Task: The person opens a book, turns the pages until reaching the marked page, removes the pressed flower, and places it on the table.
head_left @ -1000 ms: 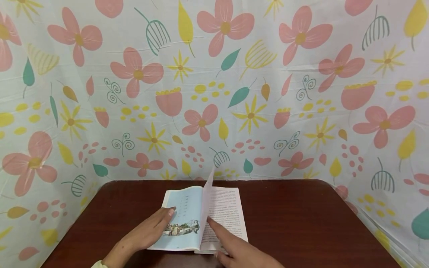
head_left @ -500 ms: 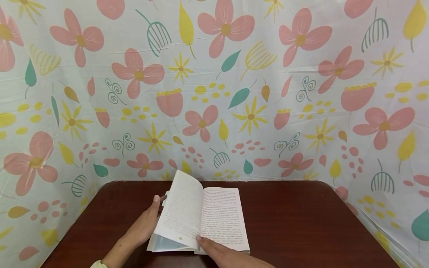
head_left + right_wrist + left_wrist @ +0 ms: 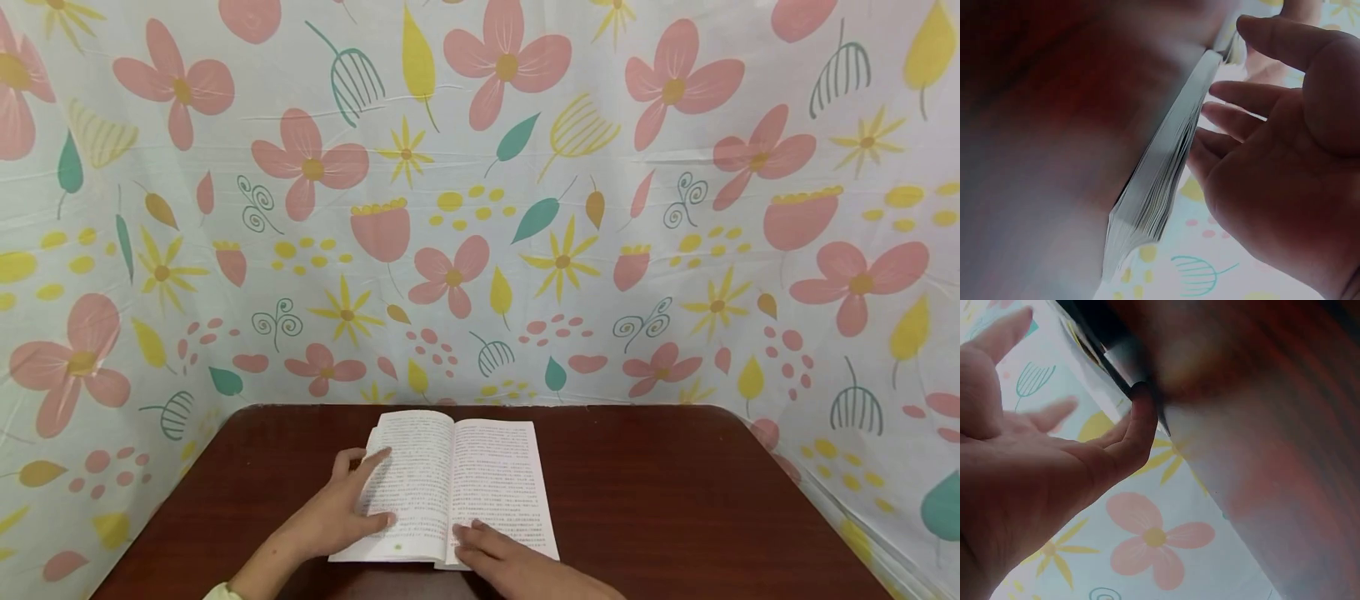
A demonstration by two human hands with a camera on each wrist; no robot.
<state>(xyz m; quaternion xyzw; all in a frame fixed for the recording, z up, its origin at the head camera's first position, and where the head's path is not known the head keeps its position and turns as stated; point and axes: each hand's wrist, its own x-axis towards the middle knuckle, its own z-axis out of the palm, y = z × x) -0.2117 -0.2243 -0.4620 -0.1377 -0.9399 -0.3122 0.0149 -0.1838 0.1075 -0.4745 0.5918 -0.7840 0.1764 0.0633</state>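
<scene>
An open book [image 3: 498,475] with printed text on both pages lies flat on the table, its spine running away from me. My left hand [image 3: 330,512] is at the outer edge of the left page [image 3: 416,475], fingers spread, with a fingertip and the thumb over the paper. In the left wrist view, a bent finger of the left hand [image 3: 1054,459] reaches the book's edge. Low on the right page, near the spine, rest the fingers of my right hand [image 3: 517,562]. The right wrist view shows the right hand [image 3: 1285,150] beside the thick page block [image 3: 1160,181].
A dark reddish-brown table [image 3: 660,500] with rounded far corners carries the book. Behind it and along both sides hangs a white cloth [image 3: 585,358] printed with pink flowers and yellow and green leaves.
A page that stood upright at the spine has swung over to the left and now lies flat, covering the blue illustrated page. The left hand has moved from the outer edge onto it.
</scene>
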